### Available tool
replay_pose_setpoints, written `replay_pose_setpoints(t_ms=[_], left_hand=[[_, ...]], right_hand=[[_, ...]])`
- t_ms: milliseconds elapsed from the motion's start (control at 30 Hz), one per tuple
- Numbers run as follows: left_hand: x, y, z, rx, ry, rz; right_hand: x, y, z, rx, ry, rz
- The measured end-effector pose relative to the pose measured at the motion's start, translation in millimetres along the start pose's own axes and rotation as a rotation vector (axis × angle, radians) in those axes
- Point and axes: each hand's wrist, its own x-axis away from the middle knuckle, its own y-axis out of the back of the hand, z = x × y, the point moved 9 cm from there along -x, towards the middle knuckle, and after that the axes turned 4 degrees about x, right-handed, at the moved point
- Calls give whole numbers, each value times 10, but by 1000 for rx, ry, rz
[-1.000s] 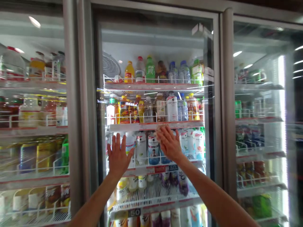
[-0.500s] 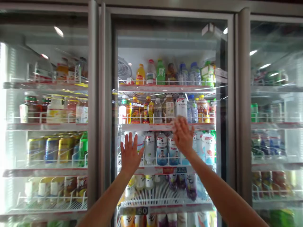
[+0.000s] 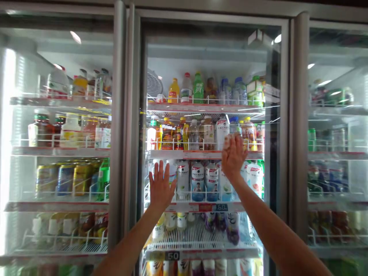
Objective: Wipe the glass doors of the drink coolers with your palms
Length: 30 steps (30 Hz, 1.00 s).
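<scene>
My left hand (image 3: 161, 184) lies flat with its fingers spread on the glass door (image 3: 207, 46) of a drinks fridge, left of the door's middle. Higher and to the right, my right hand (image 3: 235, 158) is pressed to the same pane, fingers pointing up. At its fingertips shows a thin pale wad (image 3: 227, 141), like tissue or cloth; most of it is hidden under the fingers. Behind the glass by my right hand stand a white-labelled bottle (image 3: 222, 132) and a blue-capped bottle (image 3: 234, 124). White-labelled bottles (image 3: 197, 180) line the shelf between my hands.
A metal door frame (image 3: 120, 126) runs down the left, another upright (image 3: 299, 134) down the right. Beyond them are more glass doors with stocked shelves, including cans (image 3: 65, 179) at left. A price tag (image 3: 172, 255) sits on a low shelf edge (image 3: 207, 253).
My right hand has slid right and slightly up over the glass with the pale wad. My left hand stays at nearly the same spot on the pane. The view has shifted slightly.
</scene>
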Motion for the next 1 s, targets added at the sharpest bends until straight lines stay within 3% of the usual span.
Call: replay_pose_setpoints(t_ms=[33, 133, 233, 300, 367, 467, 567, 633, 667, 733, 800, 833, 900, 967, 1000], left_hand=[[-35, 34, -63, 24, 0, -34], [-215, 86, -442, 219, -93, -109], [-451, -25, -884, 486, -164, -59], [-589, -150, -1076, 542, -113, -32], [-680, -261, -1217, 473, -67, -43], [-748, -394, -1330, 270, -82, -67], [-791, -399, -1191, 122, -213, -94], [-860, -275, -868, 59, -256, -152], [-920, -184, -642, 35, -221, -196], [-1043, 22, -134, 3, 10, -327], [-1098, 97, 48, 3, 154, -407], [-1110, 62, -36, 7, 151, -407], [-1097, -135, -495, 16, -15, -330], [-975, -413, -1120, 31, -370, -171], [-902, -497, -1294, 36, -482, -117]], right_hand=[[-21, -40, 49, -4, 4, 14], [80, -181, 534, -75, 205, 162], [243, -158, 776, -143, 335, 259], [318, -89, 708, -183, 450, 308], [342, -13, 475, -193, 550, 325], [195, 78, -131, -87, 419, 206], [95, 119, -627, 31, 187, 95], [106, 101, -723, 49, 155, 99], [119, 93, -725, 50, 160, 105], [139, 103, -701, 60, 170, 97], [148, 123, -672, 74, 179, 78], [150, 132, -662, 76, 185, 69], [152, 141, -652, 67, 199, 60], [156, 142, -655, 49, 215, 59], [158, 144, -658, 41, 222, 58]])
